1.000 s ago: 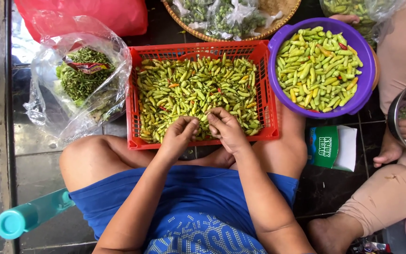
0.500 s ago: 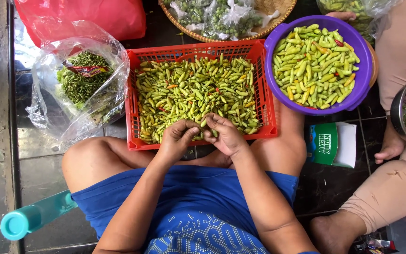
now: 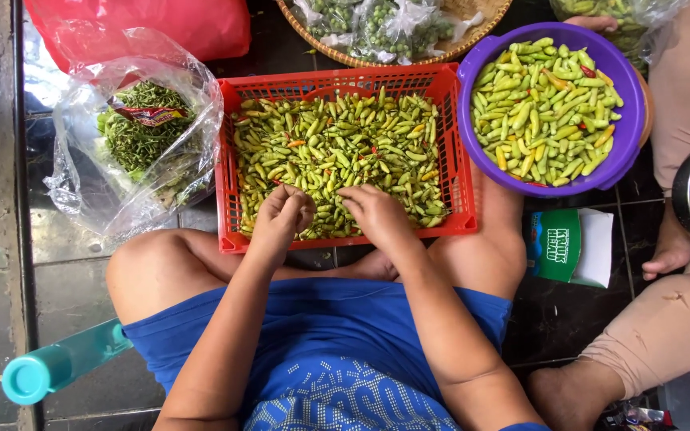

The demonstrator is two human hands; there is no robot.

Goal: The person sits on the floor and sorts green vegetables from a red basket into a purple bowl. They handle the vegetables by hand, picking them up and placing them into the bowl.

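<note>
Green chillies (image 3: 337, 152) heaped in red basket (image 3: 465, 183) on lap; left hand (image 3: 281, 215) curled shut, pinching one chilli; right hand (image 3: 377, 211) loosely bent, resting on pile beside it.

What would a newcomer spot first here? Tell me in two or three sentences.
The red basket of green chillies in the middle draws the eye, with the left hand and right hand resting in the chillies at its near edge. To its right sits a purple bowl piled with more chillies. At left lies a clear bag holding green stems.
</note>
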